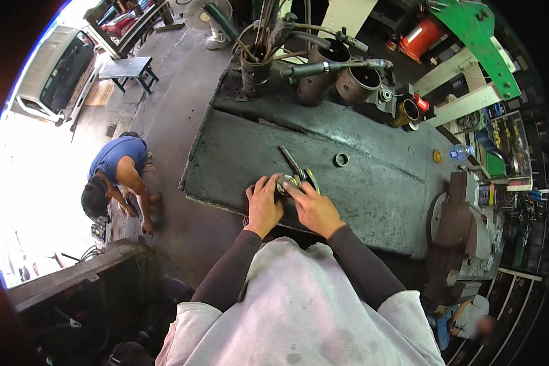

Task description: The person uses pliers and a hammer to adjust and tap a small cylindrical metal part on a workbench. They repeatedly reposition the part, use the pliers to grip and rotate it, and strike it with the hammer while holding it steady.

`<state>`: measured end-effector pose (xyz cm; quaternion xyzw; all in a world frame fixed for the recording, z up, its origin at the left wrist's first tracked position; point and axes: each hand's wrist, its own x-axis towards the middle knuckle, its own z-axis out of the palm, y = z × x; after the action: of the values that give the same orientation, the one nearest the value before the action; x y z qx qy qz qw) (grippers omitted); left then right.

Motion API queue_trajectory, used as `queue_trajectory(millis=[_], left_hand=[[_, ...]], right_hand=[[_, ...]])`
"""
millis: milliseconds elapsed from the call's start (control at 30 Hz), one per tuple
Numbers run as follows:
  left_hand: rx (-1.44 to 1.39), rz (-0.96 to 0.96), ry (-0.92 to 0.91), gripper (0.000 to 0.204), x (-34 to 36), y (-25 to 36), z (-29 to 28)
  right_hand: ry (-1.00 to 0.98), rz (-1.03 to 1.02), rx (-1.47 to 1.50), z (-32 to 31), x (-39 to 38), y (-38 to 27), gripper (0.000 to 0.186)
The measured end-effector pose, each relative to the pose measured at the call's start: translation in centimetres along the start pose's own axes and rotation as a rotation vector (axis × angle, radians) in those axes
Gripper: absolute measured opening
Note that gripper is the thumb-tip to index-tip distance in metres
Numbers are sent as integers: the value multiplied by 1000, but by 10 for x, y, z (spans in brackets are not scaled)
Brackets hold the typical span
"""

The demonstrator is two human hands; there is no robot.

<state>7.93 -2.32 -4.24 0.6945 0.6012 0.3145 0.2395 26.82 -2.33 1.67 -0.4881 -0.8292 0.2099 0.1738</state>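
Note:
Near the front edge of the dark metal workbench [256, 149], both my hands meet at a round, shiny metal part [285, 182]. My left hand [265, 206] curls its fingers around the part's left side. From the other side my right hand [316, 211] grips it, thumb and fingers at its top and right. A metal rod [290, 160] points away from me just beyond the part, and a yellowish curved piece [312, 179] shows beside my right fingers. My fingers hide how these pieces join. Farther right on the bench lies a small metal ring [341, 160].
Pipe-like containers [256, 74] with rods and tools stand at the bench's far edge, near a hammer-like tool [335, 67]. A heavy vise-like machine [463, 226] is at the right. Left of the bench, a person in a blue shirt [121, 160] bends down. A green frame [479, 36] rises far right.

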Motion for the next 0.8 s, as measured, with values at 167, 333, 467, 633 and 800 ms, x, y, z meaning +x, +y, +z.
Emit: queue_trajectory(millis=[167, 333, 467, 633, 800], left_hand=[[14, -10, -44, 69, -2, 2, -4], [47, -82, 76, 75, -1, 12, -4], [-52, -38, 117, 74, 4, 10, -7], [-94, -6, -24, 82, 12, -1, -7], [-39, -158, 75, 81, 7, 8, 11]], right_hand=[[-93, 88, 4, -7, -30, 10, 52], [-64, 199, 20, -20, -86, 20, 52], [47, 196, 114, -15, -87, 5, 53], [76, 145, 204, -12, -72, -18, 53], [55, 114, 198, -10, -66, -24, 53]])
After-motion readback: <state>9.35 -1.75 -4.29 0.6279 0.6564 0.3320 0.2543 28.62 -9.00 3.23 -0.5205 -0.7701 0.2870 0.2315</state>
